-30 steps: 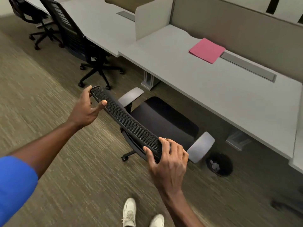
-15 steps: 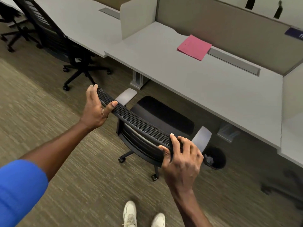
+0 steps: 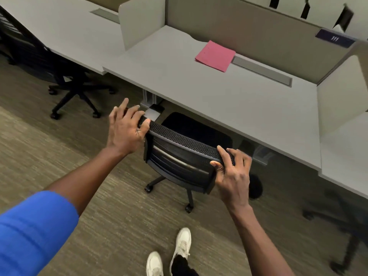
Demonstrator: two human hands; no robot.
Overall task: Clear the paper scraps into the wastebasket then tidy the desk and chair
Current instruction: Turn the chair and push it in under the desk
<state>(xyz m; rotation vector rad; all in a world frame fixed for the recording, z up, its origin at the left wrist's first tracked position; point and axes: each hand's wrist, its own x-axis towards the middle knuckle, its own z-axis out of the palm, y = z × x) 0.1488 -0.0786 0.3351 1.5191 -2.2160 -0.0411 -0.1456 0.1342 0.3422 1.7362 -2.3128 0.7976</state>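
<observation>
Hands are both gripping the chair backrest top, left hand and right hand fingers wrapping it, seat sitting partway under the bench holding a pink folder.

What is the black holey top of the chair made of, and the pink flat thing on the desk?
The black chair back looks like matte plastic or woven mesh: rows of tiny holes cover its top edge. The flat pink folder looks like thin matte card or paper, with crisp straight edges, lying flat on the grey desk.

Even, soft overhead light; faint shadows under desk; wide-angle bending at edges; motion blur lower right
</observation>
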